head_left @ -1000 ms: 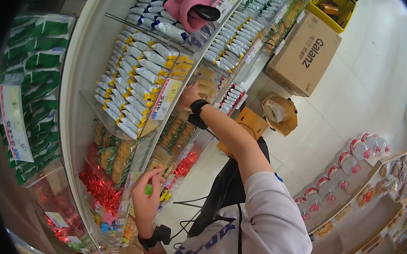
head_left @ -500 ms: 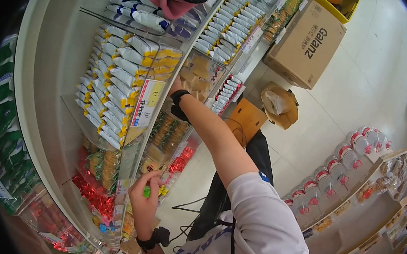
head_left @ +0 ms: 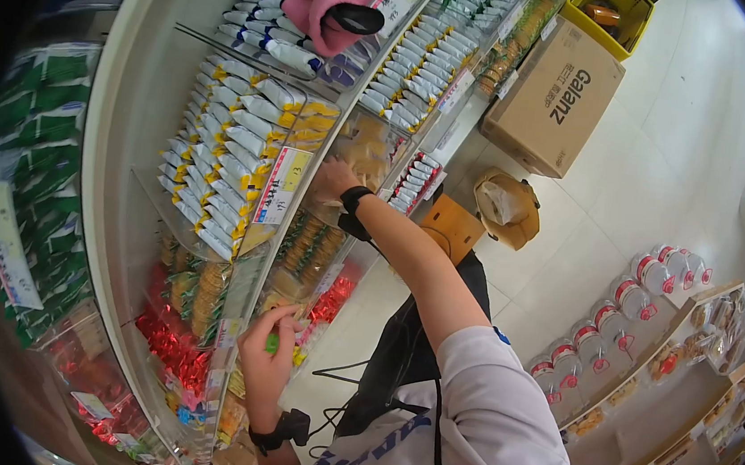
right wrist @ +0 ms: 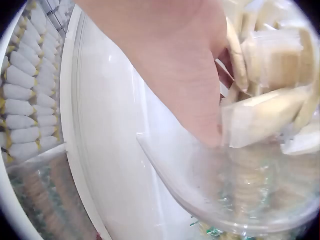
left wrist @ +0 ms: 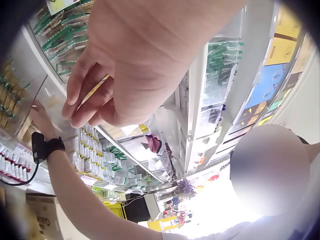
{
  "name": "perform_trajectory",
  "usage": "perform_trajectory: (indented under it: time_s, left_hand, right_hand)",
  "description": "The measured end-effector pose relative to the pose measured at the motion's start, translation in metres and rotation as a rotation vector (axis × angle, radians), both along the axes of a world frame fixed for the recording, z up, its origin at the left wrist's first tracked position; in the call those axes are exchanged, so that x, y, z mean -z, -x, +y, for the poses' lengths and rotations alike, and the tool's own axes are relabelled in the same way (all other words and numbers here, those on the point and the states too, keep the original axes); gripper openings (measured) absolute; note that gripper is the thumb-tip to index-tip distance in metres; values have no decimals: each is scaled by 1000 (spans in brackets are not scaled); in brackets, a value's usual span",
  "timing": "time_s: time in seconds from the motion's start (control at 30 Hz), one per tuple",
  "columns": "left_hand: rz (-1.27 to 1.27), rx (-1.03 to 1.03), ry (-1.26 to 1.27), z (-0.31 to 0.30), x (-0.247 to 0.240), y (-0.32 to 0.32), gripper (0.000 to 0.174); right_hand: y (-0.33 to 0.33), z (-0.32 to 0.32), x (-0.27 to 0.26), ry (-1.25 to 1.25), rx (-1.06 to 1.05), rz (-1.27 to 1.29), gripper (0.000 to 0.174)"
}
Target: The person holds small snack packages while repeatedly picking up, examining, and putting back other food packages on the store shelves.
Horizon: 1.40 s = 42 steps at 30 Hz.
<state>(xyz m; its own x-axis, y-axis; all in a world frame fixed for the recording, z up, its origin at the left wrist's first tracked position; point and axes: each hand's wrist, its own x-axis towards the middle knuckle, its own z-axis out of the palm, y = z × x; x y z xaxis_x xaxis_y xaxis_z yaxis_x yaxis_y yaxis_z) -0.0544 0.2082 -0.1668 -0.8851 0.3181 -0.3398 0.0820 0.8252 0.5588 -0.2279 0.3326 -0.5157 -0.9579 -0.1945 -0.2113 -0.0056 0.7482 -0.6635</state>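
My right hand (head_left: 334, 180) reaches into a clear bin (right wrist: 180, 192) of pale biscuits in clear wrappers. In the right wrist view, the thumb lies against the end of one wrapped biscuit pack (right wrist: 265, 115); other packs hide most of the fingers, so I cannot tell whether they grip it. Held lower, in front of the shelves, my left hand (head_left: 266, 357) has its fingers curled round a small green thing (head_left: 272, 342), mostly covered by the hand. A thin yellow strip (left wrist: 95, 89) shows between those fingers in the left wrist view.
White packs with yellow ends (head_left: 229, 138) fill the bin left of my right hand. A pink cap-like item (head_left: 332, 4) lies on the bins above. A Galanz carton (head_left: 556, 98), a paper bag (head_left: 505, 209) and a yellow basket (head_left: 603, 22) stand on the floor.
My right hand dipped under the shelf edge half a second ago and shows more fully now, still in the biscuit bin. The left hand keeps its place and the green thing. The view shifted and swung back.
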Motion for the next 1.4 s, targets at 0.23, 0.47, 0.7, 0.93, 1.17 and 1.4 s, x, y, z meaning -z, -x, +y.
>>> perform_trajectory:
  time_s: [0.23,0.47,0.7,0.93,1.17,1.4]
  left_hand:
    - [67,-7,-56,-2,-24,-9,17]
    - [-121,-133,-214,-26,-10,-18,19]
    - [-297,-206,-378,-36,11,-19,26]
    - [-325,-88,-530,-26,12,-25,61]
    - [-436,150,-312,-36,4,-28,21]
    - [-341,-113,-461,-56,16,-53,35]
  right_hand:
    - [-2,0,1,108,125,127,23]
    - [-38,41,-29,739,497,361,26]
    - [-154,100,-162,1145,437,-287,27]
    - [-218,83,-247,1233,139,-292,21]
    - [-230,77,-269,1192,42,-394,20]
    - [-148,84,-151,566,168,-115,19]
